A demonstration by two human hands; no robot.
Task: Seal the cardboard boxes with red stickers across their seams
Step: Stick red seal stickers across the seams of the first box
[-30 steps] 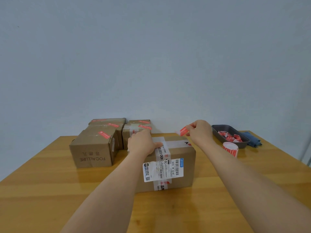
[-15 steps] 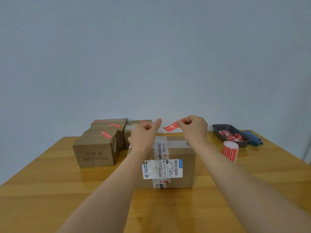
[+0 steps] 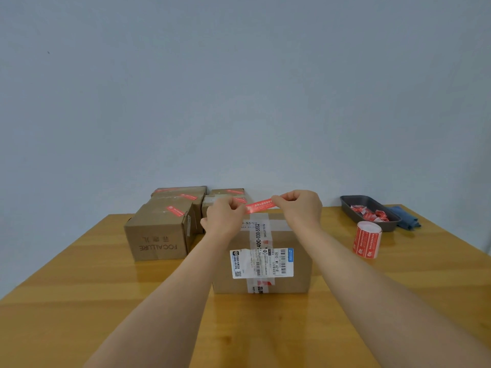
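Red sticker [image 3: 261, 205] stretched flat between both hands: left hand [image 3: 224, 217] pinching one end with curled fingers, right hand [image 3: 300, 208] pinching the other. Held just above far edge of taped cardboard box [image 3: 261, 261] at centre of wooden desk [image 3: 79, 301]. At 10 o'clock, four stickered brown boxes [image 3: 159, 232], clustered. At 2 o'clock, one sticker roll [image 3: 367, 243], upright; beyond it, dark tray [image 3: 353, 205] holding crumpled red scraps, blue cloth [image 3: 409, 221] beside.

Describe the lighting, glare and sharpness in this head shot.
Head view: soft, even light with faint shadows; pale glare streaks on the glossy table; wide-angle bend at the table edges; shipping label print too soft to read; red sticker between left hand and right hand slightly blurred.
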